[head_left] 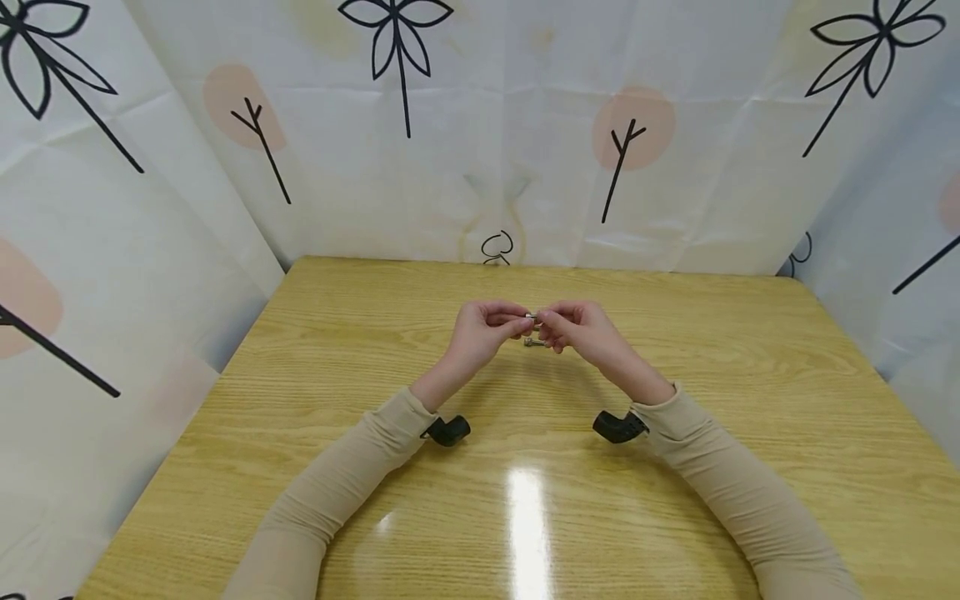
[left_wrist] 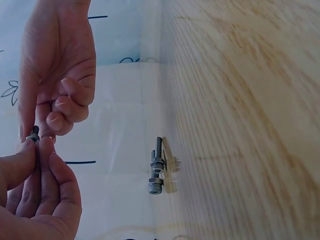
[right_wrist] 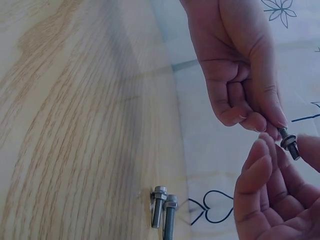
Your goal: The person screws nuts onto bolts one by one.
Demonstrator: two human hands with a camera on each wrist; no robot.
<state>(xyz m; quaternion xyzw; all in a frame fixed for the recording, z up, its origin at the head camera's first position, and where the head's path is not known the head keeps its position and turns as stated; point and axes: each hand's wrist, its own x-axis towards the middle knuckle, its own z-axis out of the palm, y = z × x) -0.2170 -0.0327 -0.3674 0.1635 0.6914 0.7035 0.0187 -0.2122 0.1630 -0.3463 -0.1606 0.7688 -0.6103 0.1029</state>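
Between both hands, held above the table, is a small metal bolt (right_wrist: 295, 154) with a nut (right_wrist: 288, 141) on its thread. My left hand (head_left: 482, 335) pinches one end of the bolt between thumb and fingertips. From the other side my right hand (head_left: 592, 335) pinches at the nut with thumb and fingers. The bolt's held end is hidden by fingertips. Below the hands, two more bolts with nuts on them lie on the table close together, one bolt (right_wrist: 159, 205) beside another bolt (right_wrist: 170, 217).
The wooden table (head_left: 525, 417) reaches back to a white patterned cloth (head_left: 510, 150) that hangs around it. Black camera mounts stick out below each sleeve, a left mount (head_left: 448, 431) and a right mount (head_left: 619, 427). A bright glare lies on the near tabletop.
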